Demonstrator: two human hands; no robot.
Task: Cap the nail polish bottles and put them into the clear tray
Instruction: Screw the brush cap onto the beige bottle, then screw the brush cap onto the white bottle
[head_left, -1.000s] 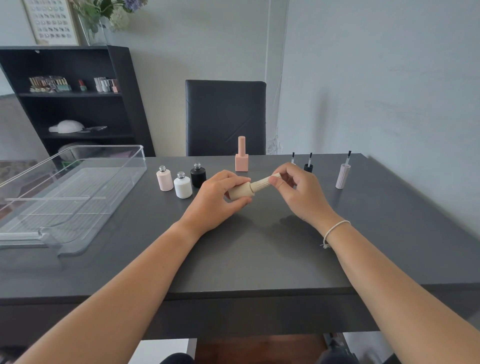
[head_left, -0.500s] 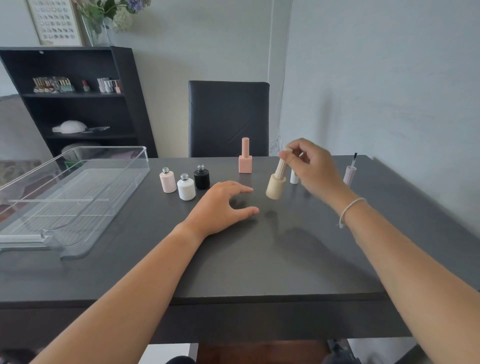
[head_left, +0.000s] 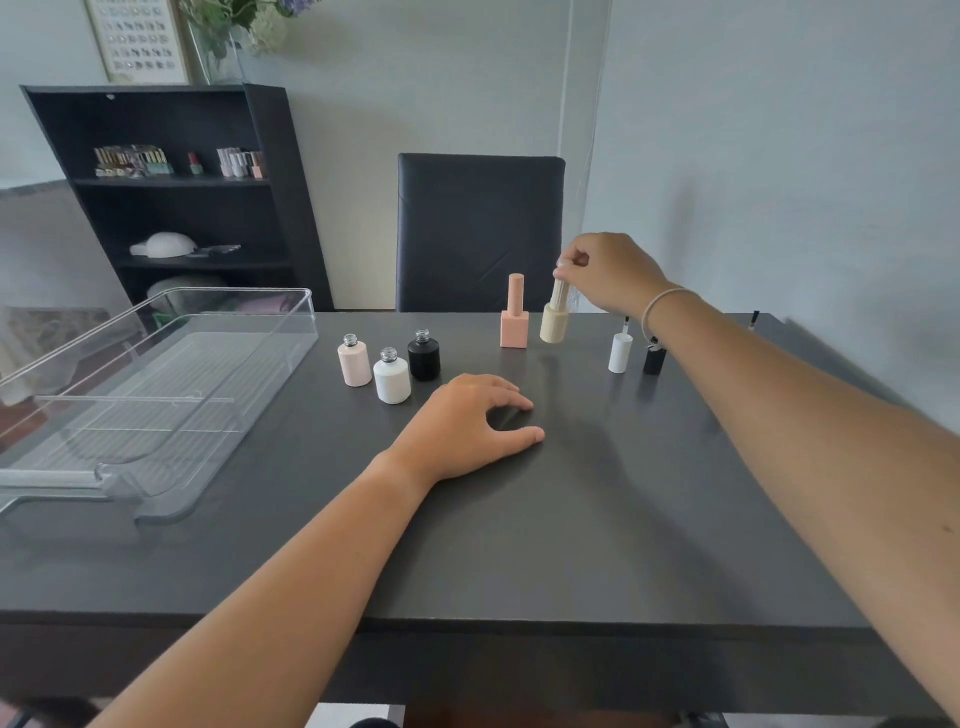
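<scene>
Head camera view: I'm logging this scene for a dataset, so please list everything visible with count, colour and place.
Open bottles: 3, pink, white, black; table centre-left.
Peach bottle: 1, capped; far centre.
Beige bottle: 1, capped; beside peach bottle, held.
Brush caps: 2 clear, white and black; standing right. Another brush tip farther right.
Clear tray: 1; table left.
Table: 1, dark grey.
Chair: 1, black; behind table.
Shelf: 1, black; back left.
Hands: left hand resting on table; right hand pinching beige cap.

My left hand (head_left: 462, 426) lies palm-down, fingers (head_left: 511, 402) loosely spread; my right hand (head_left: 613, 273) is raised, arm extended, fingertips pinched together.
</scene>
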